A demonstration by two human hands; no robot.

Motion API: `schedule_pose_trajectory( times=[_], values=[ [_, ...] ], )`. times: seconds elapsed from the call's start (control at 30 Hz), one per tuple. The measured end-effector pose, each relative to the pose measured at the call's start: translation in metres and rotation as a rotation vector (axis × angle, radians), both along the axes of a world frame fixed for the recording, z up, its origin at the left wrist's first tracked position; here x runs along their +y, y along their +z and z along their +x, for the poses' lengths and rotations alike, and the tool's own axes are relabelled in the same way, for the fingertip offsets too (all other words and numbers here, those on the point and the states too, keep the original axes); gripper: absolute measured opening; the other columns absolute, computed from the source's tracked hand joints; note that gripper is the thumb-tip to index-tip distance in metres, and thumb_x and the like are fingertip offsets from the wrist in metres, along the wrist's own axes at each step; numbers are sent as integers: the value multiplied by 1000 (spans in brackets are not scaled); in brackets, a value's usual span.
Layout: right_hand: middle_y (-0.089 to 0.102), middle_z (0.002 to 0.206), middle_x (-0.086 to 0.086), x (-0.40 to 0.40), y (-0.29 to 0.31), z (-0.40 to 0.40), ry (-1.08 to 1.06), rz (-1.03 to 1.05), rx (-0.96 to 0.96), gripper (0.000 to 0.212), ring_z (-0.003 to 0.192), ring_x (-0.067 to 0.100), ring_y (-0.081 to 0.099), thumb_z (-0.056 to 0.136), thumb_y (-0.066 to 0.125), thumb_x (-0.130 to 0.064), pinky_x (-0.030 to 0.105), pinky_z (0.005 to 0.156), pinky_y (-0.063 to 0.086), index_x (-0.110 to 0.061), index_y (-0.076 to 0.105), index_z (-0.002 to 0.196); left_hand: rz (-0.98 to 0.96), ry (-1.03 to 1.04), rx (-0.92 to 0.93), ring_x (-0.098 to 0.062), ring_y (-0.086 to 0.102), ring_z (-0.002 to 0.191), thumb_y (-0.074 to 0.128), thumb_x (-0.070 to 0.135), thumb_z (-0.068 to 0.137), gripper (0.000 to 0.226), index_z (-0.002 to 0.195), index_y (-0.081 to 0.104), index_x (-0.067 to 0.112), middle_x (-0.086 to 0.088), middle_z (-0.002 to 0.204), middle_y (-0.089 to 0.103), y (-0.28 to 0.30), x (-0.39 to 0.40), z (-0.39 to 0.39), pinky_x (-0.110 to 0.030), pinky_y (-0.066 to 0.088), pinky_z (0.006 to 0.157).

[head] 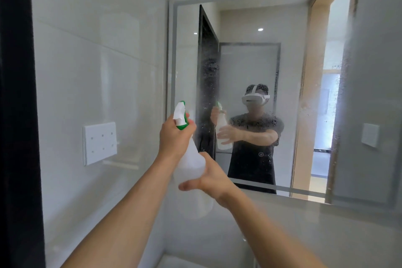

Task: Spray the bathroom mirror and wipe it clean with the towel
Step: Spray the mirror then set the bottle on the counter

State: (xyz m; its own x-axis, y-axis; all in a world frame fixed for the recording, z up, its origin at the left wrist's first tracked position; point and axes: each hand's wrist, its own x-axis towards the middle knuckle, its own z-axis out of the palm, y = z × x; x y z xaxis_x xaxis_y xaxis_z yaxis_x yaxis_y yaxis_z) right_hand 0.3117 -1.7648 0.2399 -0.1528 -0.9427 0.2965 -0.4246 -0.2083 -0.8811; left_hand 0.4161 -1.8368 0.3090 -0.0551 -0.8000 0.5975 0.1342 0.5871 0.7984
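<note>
Gripping spray bottle (pixel 188 167): left hand (pixel 174 137) at trigger, right hand (pixel 210 177) under body | nozzle near mirror (pixel 304 28) left edge

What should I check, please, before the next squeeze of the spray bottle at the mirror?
1. Left hand holds the spray bottle at the neck by the trigger: ok.
2. Right hand steadies the bottle's body: ok.
3. Nozzle points toward the mirror: ok.
4. Spray coverage: droplets show on the mirror's left and right parts, the middle looks less wet: not ok.
5. Liquid left in the bottle: cannot tell.
6. Towel within reach for wiping: cannot tell, none in view.
</note>
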Motion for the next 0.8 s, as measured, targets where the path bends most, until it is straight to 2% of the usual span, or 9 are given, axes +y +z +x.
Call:
schedule_pose_trajectory(
  times=[0.1, 0.2, 0.4, 0.57, 0.73, 0.8],
  values=[
    [61, 114, 0, 0, 8, -6, 4, -16, 23, 74, 107, 21, 63, 55, 88, -21, 49, 94, 56, -26, 48, 117, -26, 19, 13, -13, 58, 68, 65, 21, 78, 15, 93, 68, 19, 6, 80, 66, 8, -1, -6, -28, 44, 67],
    [61, 113, 0, 0, 18, -11, 2, -30, 59, 72, 105, 19, 62, 58, 89, -19, 45, 93, 57, -25, 48, 117, -54, 59, 39, -13, 55, 65, 63, 16, 76, 14, 89, 66, 16, 7, 76, 61, 15, 0, -9, -27, 43, 64],
    [60, 113, -1, -3, 32, -14, 5, -56, 86, 73, 106, 19, 62, 57, 89, -21, 46, 93, 56, -27, 48, 117, -83, 14, 77, -12, 62, 75, 65, 22, 74, 20, 93, 69, 19, 8, 85, 69, 29, 1, -9, -31, 49, 74],
    [60, 111, -3, -4, 49, -14, 9, -86, 145, 72, 105, 19, 61, 59, 89, -19, 45, 91, 56, -27, 48, 118, -106, 74, 136, -15, 55, 66, 64, 12, 78, 12, 89, 65, 18, 5, 78, 63, 41, -1, -7, -29, 45, 65],
    [63, 112, -2, -6, 64, -16, -24, -111, 159, 72, 105, 21, 63, 57, 88, -23, 48, 91, 55, -28, 48, 117, -136, 7, 135, -12, 63, 78, 66, 16, 77, 15, 92, 69, 18, 7, 89, 70, 58, 1, -7, -33, 50, 78],
    [63, 112, -2, -5, 70, -16, -34, -125, 159, 74, 105, 21, 64, 55, 88, -25, 48, 91, 56, -27, 48, 117, -154, 13, 135, -14, 61, 76, 65, 16, 77, 14, 90, 68, 18, 3, 87, 70, 66, 2, -9, -34, 50, 76]
  ],
)
